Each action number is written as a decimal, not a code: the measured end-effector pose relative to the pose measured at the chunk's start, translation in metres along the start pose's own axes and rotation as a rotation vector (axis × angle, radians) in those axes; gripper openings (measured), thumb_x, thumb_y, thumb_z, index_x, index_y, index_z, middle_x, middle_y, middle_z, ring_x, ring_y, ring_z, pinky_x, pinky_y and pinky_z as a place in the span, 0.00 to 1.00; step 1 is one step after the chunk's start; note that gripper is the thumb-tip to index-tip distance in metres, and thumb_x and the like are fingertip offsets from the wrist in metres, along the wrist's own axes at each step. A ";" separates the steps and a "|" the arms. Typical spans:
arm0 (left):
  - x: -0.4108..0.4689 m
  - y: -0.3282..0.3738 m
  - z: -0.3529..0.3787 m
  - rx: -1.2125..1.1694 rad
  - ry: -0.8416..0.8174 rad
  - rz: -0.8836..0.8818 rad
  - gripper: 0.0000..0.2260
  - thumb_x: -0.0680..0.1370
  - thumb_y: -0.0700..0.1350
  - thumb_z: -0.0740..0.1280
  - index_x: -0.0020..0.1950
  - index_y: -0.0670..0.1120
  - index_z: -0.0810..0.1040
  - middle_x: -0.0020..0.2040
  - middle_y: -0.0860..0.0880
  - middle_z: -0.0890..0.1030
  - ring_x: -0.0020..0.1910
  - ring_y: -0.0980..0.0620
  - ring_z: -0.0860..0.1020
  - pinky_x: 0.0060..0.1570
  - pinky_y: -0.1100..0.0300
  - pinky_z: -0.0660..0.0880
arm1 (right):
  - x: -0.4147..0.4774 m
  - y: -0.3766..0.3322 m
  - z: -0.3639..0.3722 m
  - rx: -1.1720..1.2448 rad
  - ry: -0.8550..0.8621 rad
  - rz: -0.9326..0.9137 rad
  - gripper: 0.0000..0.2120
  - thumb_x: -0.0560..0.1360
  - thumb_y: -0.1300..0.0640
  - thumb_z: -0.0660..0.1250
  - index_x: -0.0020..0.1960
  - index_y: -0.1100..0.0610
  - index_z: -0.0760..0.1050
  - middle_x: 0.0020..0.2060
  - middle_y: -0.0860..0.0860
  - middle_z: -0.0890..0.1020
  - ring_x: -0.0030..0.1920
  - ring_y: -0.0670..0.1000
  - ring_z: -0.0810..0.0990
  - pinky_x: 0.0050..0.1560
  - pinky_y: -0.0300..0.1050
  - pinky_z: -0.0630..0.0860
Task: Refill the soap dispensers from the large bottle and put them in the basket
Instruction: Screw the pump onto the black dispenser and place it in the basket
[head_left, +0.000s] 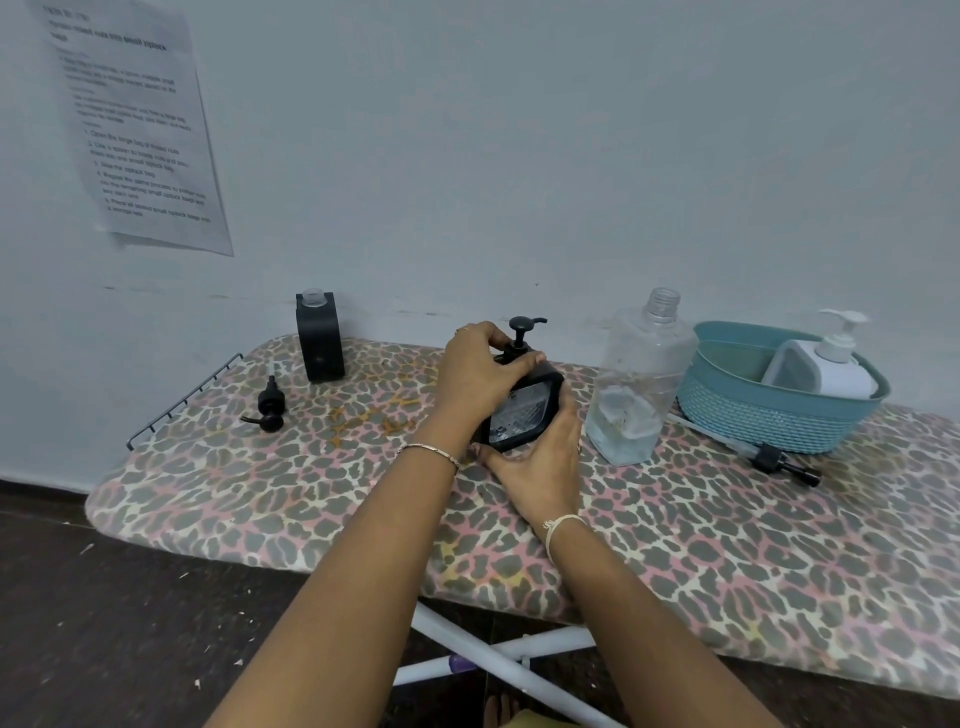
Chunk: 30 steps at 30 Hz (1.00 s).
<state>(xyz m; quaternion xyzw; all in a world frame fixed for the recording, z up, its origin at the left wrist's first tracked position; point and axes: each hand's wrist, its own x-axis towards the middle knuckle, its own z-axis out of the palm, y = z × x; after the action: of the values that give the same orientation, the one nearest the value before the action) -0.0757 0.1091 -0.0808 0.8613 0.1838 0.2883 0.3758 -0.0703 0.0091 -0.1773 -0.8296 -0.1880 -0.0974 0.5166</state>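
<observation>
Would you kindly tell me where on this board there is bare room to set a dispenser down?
Free: the wide near strip of the board, and the patch between the loose pump and the left hand holding the dispenser. Crowded: the right end, with the large bottle, basket and a second pump.

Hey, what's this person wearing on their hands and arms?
No sleeves in view. The left hand has a ring on one finger and a thin metal bangle at the wrist; the right hand has a pale cord bracelet.
</observation>
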 end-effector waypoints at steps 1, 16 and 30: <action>0.001 0.000 -0.003 -0.005 -0.041 0.012 0.15 0.70 0.55 0.75 0.49 0.48 0.80 0.49 0.53 0.81 0.49 0.53 0.78 0.44 0.60 0.72 | 0.000 0.001 0.000 -0.001 -0.001 0.003 0.59 0.59 0.43 0.81 0.78 0.56 0.48 0.72 0.53 0.62 0.73 0.53 0.61 0.71 0.52 0.65; -0.004 0.001 -0.002 0.060 0.055 -0.015 0.19 0.65 0.60 0.77 0.41 0.46 0.77 0.39 0.53 0.79 0.40 0.54 0.78 0.37 0.62 0.73 | 0.000 -0.001 0.000 0.009 0.009 0.021 0.58 0.59 0.42 0.80 0.77 0.54 0.50 0.71 0.51 0.64 0.72 0.51 0.63 0.69 0.50 0.67; 0.000 -0.001 -0.017 0.098 -0.171 0.068 0.19 0.73 0.56 0.72 0.59 0.47 0.79 0.57 0.50 0.82 0.53 0.50 0.80 0.53 0.51 0.77 | 0.000 -0.001 -0.001 -0.048 -0.004 0.038 0.58 0.60 0.37 0.78 0.78 0.51 0.47 0.73 0.51 0.63 0.73 0.52 0.63 0.68 0.53 0.68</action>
<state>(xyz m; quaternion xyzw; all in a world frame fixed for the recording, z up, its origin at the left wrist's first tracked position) -0.0866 0.1192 -0.0720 0.9059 0.1353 0.2170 0.3376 -0.0707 0.0088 -0.1758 -0.8455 -0.1710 -0.0904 0.4978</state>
